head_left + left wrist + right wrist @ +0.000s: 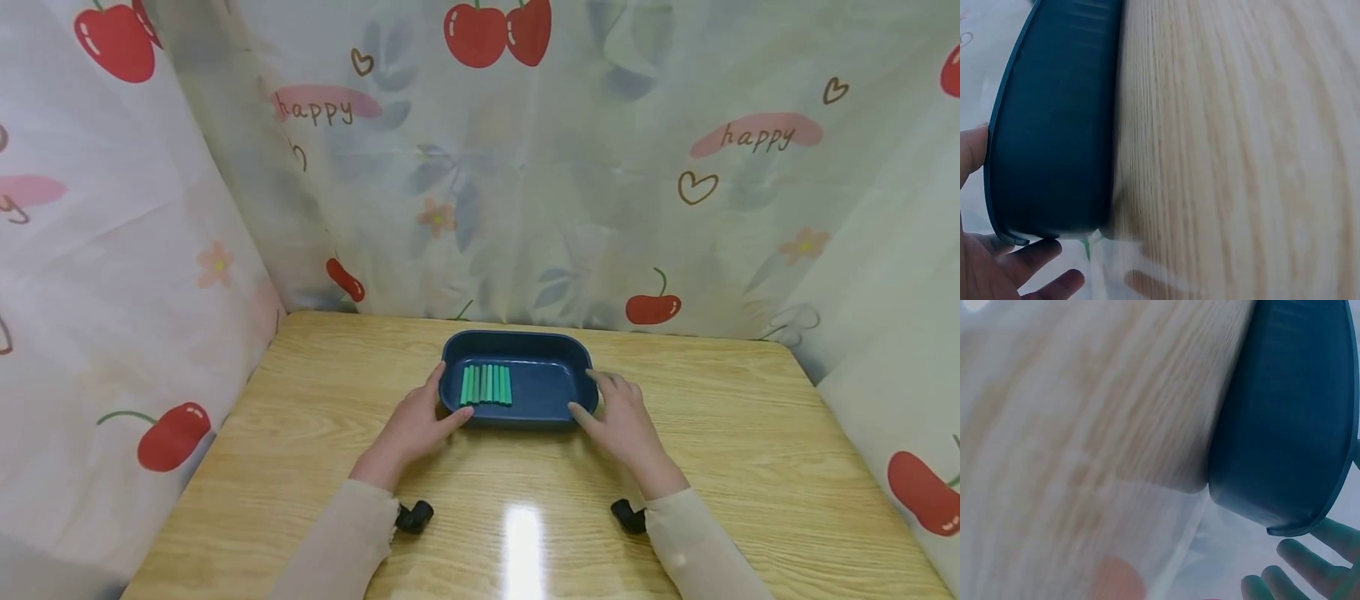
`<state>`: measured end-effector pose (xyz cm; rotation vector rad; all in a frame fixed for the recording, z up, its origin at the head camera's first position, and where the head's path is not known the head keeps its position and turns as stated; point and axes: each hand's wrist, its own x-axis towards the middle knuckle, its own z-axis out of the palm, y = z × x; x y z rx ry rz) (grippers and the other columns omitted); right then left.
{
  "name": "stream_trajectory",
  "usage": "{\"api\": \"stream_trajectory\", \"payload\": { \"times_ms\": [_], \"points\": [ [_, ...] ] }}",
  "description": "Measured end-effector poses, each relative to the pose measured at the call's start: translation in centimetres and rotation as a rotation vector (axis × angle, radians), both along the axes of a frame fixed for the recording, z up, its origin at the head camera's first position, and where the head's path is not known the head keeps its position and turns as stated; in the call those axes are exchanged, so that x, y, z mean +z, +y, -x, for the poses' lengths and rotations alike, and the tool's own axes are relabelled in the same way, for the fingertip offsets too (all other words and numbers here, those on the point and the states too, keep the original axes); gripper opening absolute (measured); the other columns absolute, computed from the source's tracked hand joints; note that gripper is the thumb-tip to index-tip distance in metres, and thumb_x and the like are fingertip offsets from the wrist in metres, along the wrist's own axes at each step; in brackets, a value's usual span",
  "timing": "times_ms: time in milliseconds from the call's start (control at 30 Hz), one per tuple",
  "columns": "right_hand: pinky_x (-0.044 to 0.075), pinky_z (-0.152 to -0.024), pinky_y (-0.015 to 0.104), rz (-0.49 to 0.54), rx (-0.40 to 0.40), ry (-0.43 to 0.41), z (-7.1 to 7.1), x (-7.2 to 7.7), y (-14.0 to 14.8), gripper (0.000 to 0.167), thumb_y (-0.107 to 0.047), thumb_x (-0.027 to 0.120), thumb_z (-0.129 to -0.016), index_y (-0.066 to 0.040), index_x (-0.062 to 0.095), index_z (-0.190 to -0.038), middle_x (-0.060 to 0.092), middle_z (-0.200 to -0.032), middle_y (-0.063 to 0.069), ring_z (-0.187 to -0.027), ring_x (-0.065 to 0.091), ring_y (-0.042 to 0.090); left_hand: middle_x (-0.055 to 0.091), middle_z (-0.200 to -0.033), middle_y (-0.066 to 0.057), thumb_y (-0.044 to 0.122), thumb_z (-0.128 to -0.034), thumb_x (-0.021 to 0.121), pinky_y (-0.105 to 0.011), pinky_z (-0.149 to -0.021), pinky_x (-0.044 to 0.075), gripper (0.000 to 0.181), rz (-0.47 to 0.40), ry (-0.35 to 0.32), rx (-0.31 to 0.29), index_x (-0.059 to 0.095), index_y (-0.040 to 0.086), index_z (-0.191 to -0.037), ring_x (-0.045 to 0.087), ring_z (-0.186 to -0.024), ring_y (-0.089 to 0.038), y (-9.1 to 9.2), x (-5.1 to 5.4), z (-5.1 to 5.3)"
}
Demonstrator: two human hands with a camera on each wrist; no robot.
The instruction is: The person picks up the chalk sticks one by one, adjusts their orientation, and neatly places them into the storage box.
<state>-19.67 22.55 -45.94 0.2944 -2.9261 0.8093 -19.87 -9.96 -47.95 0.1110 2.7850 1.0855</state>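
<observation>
A dark blue rectangular dish (pixel 551 383) with rounded corners stands on the wooden table. Several green sticks (pixel 486 385) lie side by side in its left half. My left hand (pixel 416 422) holds the dish's left end, thumb on the front rim and a finger at the end wall. At the opposite end, my right hand (pixel 618 417) holds the rim in much the same way. In the left wrist view the dish's outer wall (pixel 1054 137) shows between thumb and fingers. The right wrist view shows some fingers (pixel 1310 565) spread beyond the dish end.
The light wood table (pixel 337 358) extends around the dish. A patterned curtain (pixel 510 192) with cherries hangs behind it and along both sides. Black devices (pixel 415 517) are worn at the wrists. Light reflects off the tabletop near the front.
</observation>
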Motion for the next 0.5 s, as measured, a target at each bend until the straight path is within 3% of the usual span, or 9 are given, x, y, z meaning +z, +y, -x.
{"api": "stream_trajectory", "payload": {
  "times_ms": [200, 500],
  "points": [
    [0.034, -0.108, 0.063, 0.011, 0.021, 0.015, -0.7, 0.3, 0.4, 0.066, -0.036, 0.067, -0.096, -0.001, 0.045, -0.147, 0.045, -0.146, 0.026, -0.136, 0.032, 0.049, 0.033, -0.16, -0.013, 0.059, -0.0925, 0.063, -0.055, -0.114, 0.033, 0.097, -0.006, 0.017, -0.005, 0.007, 0.023, -0.163, 0.035, -0.144, -0.034, -0.2, -0.2, -0.1],
    [0.035, -0.106, 0.063, -0.018, 0.025, 0.038, -1.1, 0.8, 2.1, 0.063, -0.035, 0.067, -0.096, -0.001, 0.047, -0.145, 0.045, -0.145, 0.025, -0.134, 0.035, 0.048, 0.025, -0.164, -0.007, 0.059, -0.0954, 0.058, -0.054, -0.117, 0.028, 0.092, 0.044, 0.086, -0.034, 0.007, 0.022, -0.163, 0.028, -0.148, -0.031, -1.4, 0.6, -1.1]
  ]
}}
